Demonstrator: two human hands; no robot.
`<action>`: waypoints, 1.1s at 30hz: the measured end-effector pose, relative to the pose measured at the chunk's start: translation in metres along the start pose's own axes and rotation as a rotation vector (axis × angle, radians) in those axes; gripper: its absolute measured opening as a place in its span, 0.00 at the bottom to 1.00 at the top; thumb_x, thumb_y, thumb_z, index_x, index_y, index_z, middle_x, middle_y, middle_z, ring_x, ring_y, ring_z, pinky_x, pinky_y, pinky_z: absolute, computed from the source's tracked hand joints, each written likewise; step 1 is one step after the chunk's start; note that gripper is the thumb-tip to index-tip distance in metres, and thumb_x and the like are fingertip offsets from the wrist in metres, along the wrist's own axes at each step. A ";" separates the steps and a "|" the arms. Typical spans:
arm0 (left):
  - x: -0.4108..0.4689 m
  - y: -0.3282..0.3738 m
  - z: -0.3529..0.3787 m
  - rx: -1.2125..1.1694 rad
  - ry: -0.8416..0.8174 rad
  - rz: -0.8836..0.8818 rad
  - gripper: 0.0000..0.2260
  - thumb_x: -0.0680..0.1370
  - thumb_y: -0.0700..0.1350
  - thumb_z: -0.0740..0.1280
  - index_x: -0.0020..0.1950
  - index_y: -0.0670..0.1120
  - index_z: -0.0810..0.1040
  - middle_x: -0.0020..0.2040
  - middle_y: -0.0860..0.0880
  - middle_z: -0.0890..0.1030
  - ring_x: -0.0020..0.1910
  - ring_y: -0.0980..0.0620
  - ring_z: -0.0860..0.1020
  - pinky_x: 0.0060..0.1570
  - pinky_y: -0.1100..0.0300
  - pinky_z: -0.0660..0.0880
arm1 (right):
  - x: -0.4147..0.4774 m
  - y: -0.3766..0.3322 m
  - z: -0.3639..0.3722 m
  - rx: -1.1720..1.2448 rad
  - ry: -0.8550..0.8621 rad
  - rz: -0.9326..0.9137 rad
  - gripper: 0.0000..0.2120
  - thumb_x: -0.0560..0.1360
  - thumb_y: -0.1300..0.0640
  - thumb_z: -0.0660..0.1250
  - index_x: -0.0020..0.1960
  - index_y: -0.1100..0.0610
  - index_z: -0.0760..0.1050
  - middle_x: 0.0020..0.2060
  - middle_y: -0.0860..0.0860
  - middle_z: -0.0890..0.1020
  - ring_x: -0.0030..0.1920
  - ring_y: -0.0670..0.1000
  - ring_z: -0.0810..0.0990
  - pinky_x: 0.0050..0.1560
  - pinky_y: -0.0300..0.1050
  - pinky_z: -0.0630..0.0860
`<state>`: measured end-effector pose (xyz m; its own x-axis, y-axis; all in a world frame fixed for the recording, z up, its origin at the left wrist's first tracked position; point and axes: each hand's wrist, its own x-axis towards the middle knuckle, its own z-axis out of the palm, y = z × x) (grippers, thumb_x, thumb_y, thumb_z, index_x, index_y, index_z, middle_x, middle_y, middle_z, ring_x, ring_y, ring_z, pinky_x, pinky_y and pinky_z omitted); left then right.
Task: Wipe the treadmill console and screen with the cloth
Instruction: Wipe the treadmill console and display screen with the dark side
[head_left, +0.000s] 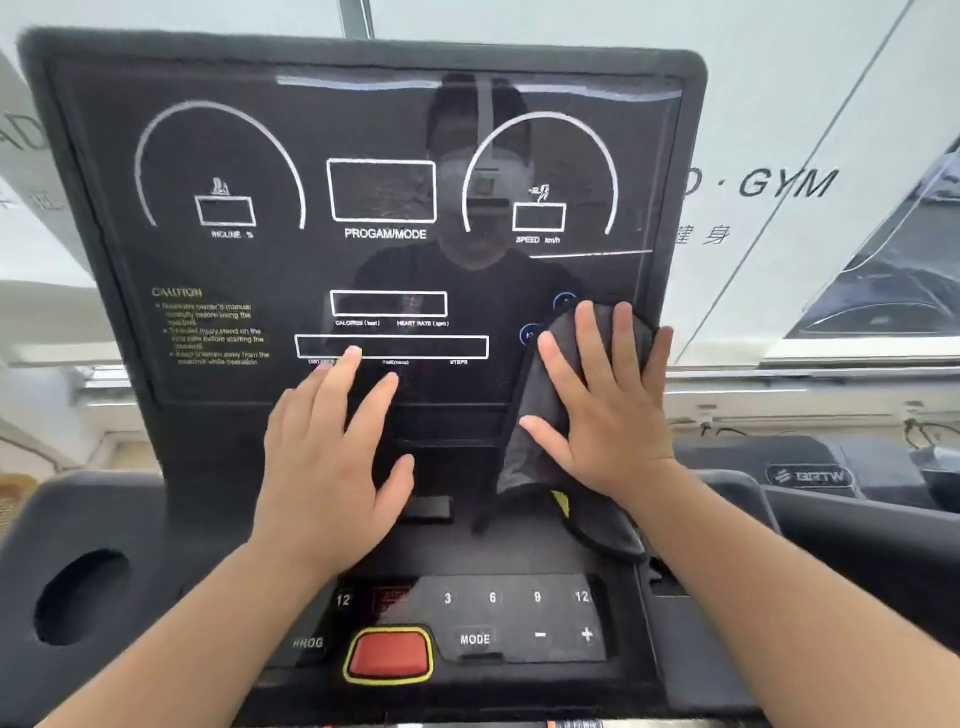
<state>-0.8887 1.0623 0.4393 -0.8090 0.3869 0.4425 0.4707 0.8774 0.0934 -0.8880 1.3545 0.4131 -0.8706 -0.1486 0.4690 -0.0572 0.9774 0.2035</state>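
Red stop button sits nearest, at the console's lower edge. Cloth is pressed flat under the open right hand at the screen's lower right corner; unwiped glass extends up and leftward. Left hand is held open, empty, beside it.

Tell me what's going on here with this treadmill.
A person is wiping the treadmill screen. The right hand lies flat, fingers spread, on a dark grey cloth pressed to the screen's lower right corner, with the cloth's lower end hanging down over the console. The left hand is empty, open against the lower middle of the screen. The red button and keypad below are uncovered.
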 end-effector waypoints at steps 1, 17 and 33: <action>0.005 -0.002 0.000 -0.003 0.017 -0.005 0.30 0.73 0.55 0.65 0.73 0.44 0.73 0.76 0.38 0.67 0.70 0.34 0.69 0.67 0.35 0.67 | 0.012 0.003 -0.005 -0.023 0.017 -0.025 0.40 0.76 0.30 0.58 0.81 0.50 0.58 0.82 0.60 0.55 0.80 0.69 0.51 0.74 0.77 0.42; 0.028 -0.004 -0.004 -0.067 -0.023 -0.038 0.26 0.77 0.57 0.59 0.69 0.44 0.78 0.74 0.42 0.71 0.69 0.38 0.71 0.63 0.38 0.71 | 0.077 0.001 -0.035 -0.037 0.149 -0.035 0.43 0.75 0.28 0.60 0.83 0.49 0.56 0.83 0.56 0.53 0.82 0.65 0.50 0.77 0.74 0.42; 0.032 0.000 -0.016 -0.097 -0.079 -0.102 0.26 0.75 0.56 0.59 0.69 0.47 0.76 0.73 0.47 0.74 0.69 0.42 0.72 0.61 0.40 0.74 | 0.148 0.037 -0.082 0.041 0.184 0.112 0.46 0.75 0.24 0.53 0.84 0.48 0.49 0.84 0.57 0.47 0.82 0.66 0.44 0.77 0.73 0.41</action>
<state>-0.9089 1.0697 0.4680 -0.8775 0.3221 0.3553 0.4138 0.8830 0.2216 -0.9784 1.3567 0.5608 -0.7688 -0.0595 0.6367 0.0119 0.9942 0.1073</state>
